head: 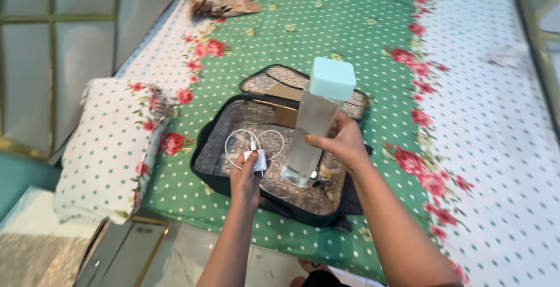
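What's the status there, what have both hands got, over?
Left hand shut on white charger, cable looped. Right hand shut on clear bottle, mint cap, upright. Both over open bag on bed.

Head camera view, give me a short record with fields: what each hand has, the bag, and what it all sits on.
left hand: left hand holds a white charger with its coiled white cable
right hand: right hand grips a tall clear water bottle with a mint square cap, upright
bag: black open bag with patterned lining, below both hands
surface: green dotted floral bedsheet
nearby: dotted pillow left of the bag
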